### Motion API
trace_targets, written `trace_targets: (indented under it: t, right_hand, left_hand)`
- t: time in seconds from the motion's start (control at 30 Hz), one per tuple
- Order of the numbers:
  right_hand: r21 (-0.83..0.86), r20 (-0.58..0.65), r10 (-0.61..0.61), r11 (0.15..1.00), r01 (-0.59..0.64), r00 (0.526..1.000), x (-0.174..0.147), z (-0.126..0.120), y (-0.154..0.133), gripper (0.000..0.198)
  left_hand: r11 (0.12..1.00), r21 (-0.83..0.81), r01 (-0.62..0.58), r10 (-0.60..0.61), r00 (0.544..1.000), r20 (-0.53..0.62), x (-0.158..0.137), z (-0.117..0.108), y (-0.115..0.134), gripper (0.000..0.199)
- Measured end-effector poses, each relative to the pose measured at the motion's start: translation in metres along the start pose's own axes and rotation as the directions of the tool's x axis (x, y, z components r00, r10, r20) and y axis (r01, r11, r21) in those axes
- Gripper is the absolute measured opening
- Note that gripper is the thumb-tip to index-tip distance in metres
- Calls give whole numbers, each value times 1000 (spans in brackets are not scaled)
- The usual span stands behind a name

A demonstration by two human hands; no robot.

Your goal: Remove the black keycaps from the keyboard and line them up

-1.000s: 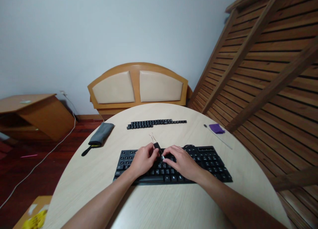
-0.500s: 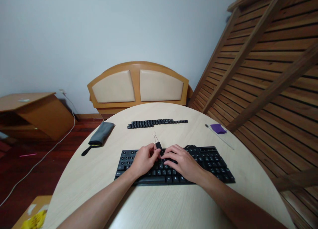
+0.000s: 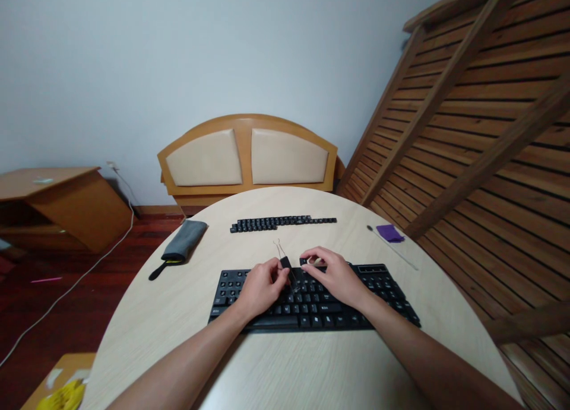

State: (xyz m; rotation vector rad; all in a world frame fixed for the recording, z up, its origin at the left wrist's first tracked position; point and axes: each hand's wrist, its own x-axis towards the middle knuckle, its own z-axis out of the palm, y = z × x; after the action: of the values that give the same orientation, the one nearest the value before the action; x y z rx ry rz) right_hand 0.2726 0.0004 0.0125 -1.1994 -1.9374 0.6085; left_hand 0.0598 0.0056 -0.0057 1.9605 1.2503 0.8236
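Observation:
A black keyboard (image 3: 276, 322) lies near the front of the round table, with bare key sockets at its upper left. Over its middle, my left hand (image 3: 262, 285) is closed on a keycap puller (image 3: 285, 261), which has a black handle and thin wire loops at both ends. The lower wires reach down to the keys. My right hand (image 3: 329, 276) pinches a small black keycap (image 3: 303, 261) between thumb and fingers, just above the keyboard's back edge. Beyond the keyboard, loose black keycaps (image 3: 271, 222) lie in rows.
A grey pouch (image 3: 186, 241) with a black loop rests on the left of the table (image 3: 285, 368). To the right are a purple cloth (image 3: 390, 233) and a thin brush (image 3: 392, 247). A wooden slatted frame (image 3: 445, 161) leans along the right side.
My right hand has lifted from the keys and moved up and slightly right, with a keycap now in its fingers. My left hand stays on the keycap puller.

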Motion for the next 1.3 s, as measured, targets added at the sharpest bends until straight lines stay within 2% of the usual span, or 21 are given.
trace_targets:
  t: [0.1,0.23,0.33,0.43,0.6,0.8,1.3]
  right_hand:
    - [-161,-18,-29,987,26,999,29,-7,4,15]
    - [-374,-23,-59,926,47,998,83,-8,5,15]
    - [-478,-34,-68,878,43,997,117,2,6,14]
    - [-500,-54,-72,865,36,996,135,17,12,12]
    - [-494,-75,-48,869,5,996,133,39,33,16]
    - [-478,-42,-13,878,-9,999,128,48,52,18]
    - [-470,9,81,880,-67,997,129,57,59,20]
  left_hand:
    - [1000,13,-8,8,1000,1,0,0,1,26]
    - [1000,23,-12,12,1000,-2,0,0,2,25]
    - [999,35,-11,11,1000,-3,0,0,2,25]
    - [999,39,-4,5,1000,-7,0,0,1,25]
    - [999,41,7,-7,1000,-6,0,0,2,26]
    - [1000,22,4,-4,1000,0,0,0,1,25]
    - [999,40,-2,2,1000,4,0,-1,2,26]
